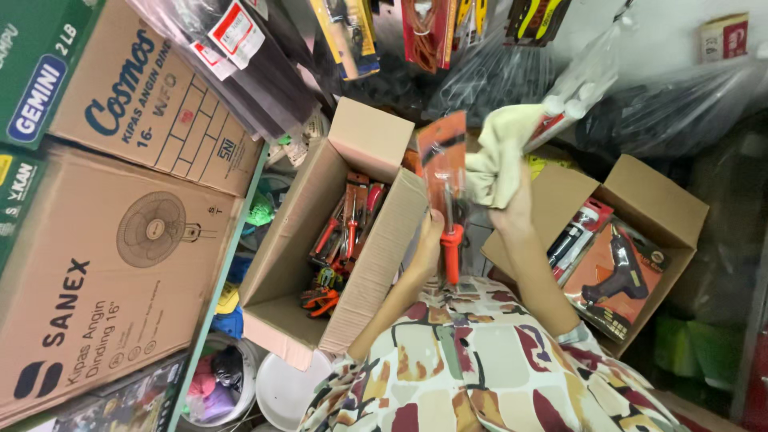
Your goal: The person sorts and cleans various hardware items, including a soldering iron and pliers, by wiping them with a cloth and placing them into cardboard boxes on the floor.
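Observation:
My left hand (428, 240) grips a flat orange blister pack (444, 156) by its lower end; the pack holds a slim tool with an orange handle. My right hand (512, 212) clutches a cream cloth (496, 152), which touches the right side of the pack. Both hands are raised between two open cardboard boxes. The left box (284, 248) holds several similar orange and red packaged tools (348, 224). My patterned sleeves fill the bottom of the view.
A second open box (668, 204) at right holds packaged glue guns (620, 276). Large fan cartons (104, 264) are stacked at left. Packaged goods and plastic bags (496, 72) hang above. A white tub (284, 388) sits below the left box.

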